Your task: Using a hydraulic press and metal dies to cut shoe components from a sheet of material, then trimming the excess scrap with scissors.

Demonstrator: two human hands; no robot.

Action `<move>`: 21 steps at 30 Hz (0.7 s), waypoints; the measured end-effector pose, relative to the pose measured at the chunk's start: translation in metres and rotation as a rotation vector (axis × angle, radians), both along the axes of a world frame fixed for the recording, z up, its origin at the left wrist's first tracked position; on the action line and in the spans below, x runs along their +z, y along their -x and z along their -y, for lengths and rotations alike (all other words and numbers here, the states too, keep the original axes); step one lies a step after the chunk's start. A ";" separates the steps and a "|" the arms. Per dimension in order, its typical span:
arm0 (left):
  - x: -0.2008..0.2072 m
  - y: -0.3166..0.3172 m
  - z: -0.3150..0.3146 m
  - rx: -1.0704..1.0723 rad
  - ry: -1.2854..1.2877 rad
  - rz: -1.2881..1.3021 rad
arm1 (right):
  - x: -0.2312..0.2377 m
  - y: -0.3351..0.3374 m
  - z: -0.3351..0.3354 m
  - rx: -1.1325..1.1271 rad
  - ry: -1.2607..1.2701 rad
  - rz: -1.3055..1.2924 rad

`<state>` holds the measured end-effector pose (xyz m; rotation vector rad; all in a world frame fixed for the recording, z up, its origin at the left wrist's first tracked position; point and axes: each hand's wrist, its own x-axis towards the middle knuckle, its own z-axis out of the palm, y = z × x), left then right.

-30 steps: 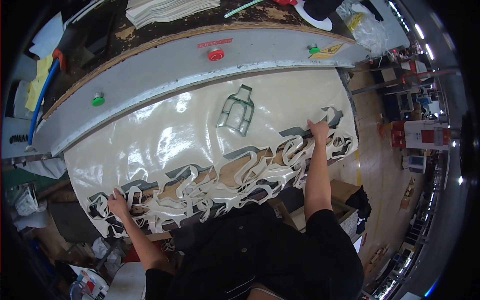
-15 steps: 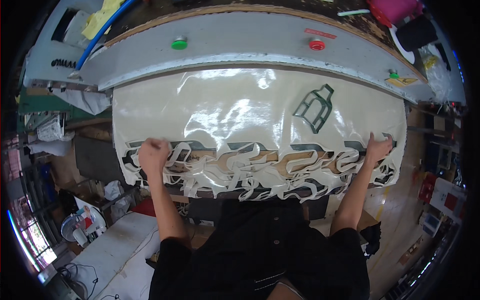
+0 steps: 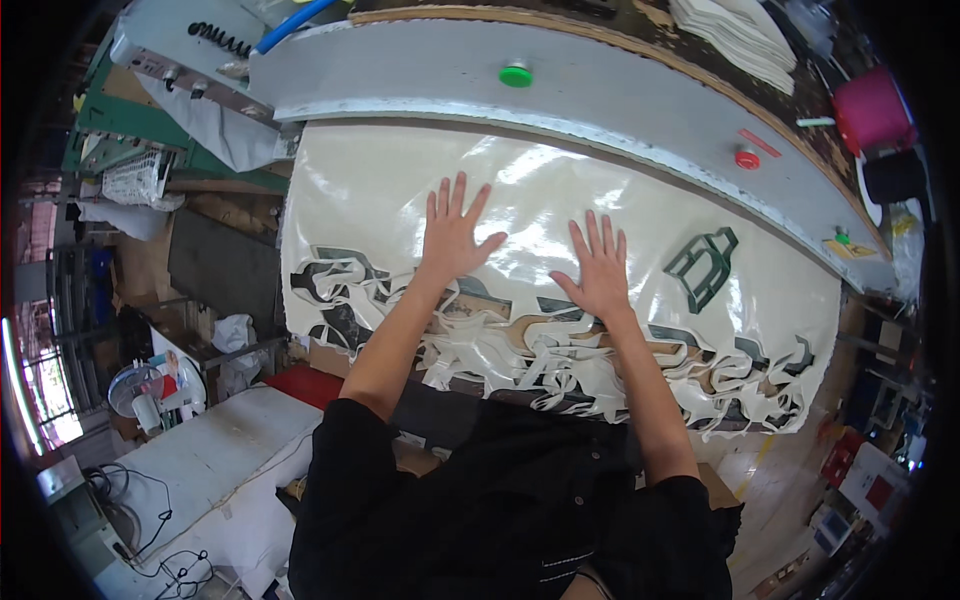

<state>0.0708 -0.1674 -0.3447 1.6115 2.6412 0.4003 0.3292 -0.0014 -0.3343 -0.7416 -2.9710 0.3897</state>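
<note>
Both my hands lie flat, fingers spread, on a glossy cream sheet (image 3: 345, 185). My left hand (image 3: 455, 235) presses left of the sheet's middle, and my right hand (image 3: 600, 270) rests a little nearer, to its right. Neither holds anything. Right of my right hand, a dark green open-frame cutting die (image 3: 716, 258) lies on the sheet. Along the near edge the sheet is cut into a tangle of looping scrap strips (image 3: 470, 345). Dark and wood-coloured patches of the surface beneath show through the cut-outs.
A grey machine beam (image 3: 420, 70) spans the far side, with a green button (image 3: 516, 76) and a red button (image 3: 746, 159). Behind it lies a stack of white pieces (image 3: 735, 40). A white table (image 3: 215, 450) and a fan (image 3: 140, 390) stand at the near left.
Both hands have left the sheet's near corners, moved inward and farther up, and now lie flat on it. The view has shifted left and tilted.
</note>
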 end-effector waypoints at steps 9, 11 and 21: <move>0.037 0.017 0.091 -0.174 0.084 0.126 | 0.003 -0.013 0.010 0.004 -0.003 -0.003; 0.083 0.066 0.075 0.109 0.233 0.733 | 0.004 -0.018 -0.001 -0.026 -0.018 0.008; 0.003 0.203 0.215 1.010 0.153 0.056 | 0.009 -0.006 0.036 0.206 0.049 0.124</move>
